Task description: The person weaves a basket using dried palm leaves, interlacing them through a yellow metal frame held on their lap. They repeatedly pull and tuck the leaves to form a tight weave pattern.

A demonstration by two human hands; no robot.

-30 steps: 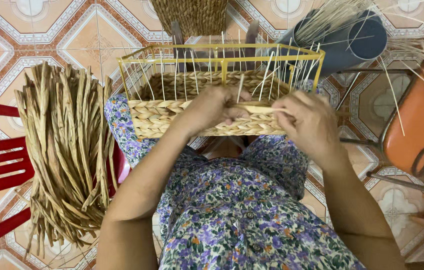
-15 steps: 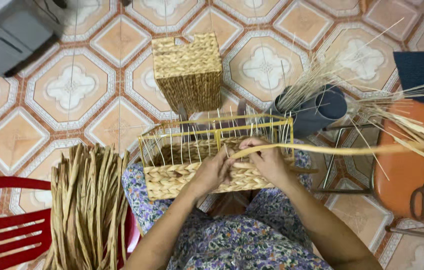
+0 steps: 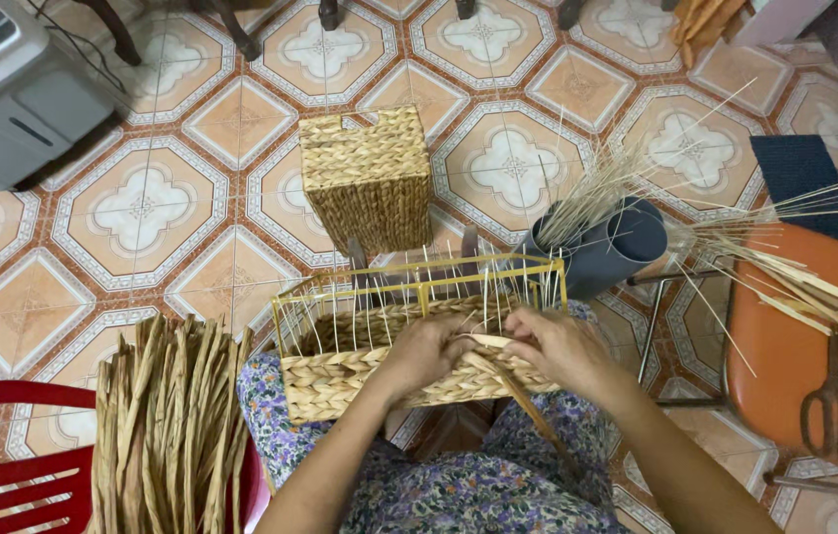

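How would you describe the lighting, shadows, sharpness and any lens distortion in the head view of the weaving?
Head view: soft, even light; only faint shadows beneath the half-woven basket. Both hands, left hand and right hand, look sharp, without motion blur. No strong glare on the floor tiles. Tile lines bow towards the edges, suggesting wide-angle distortion. The scissors remain clear.

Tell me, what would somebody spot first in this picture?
Probably the half-woven basket on the person's lap, with both hands at its front edge: the left hand and right hand work a straw strand. Behind it, a finished basket stands on the tiled floor, and a bundle of dried straw lies on the left.
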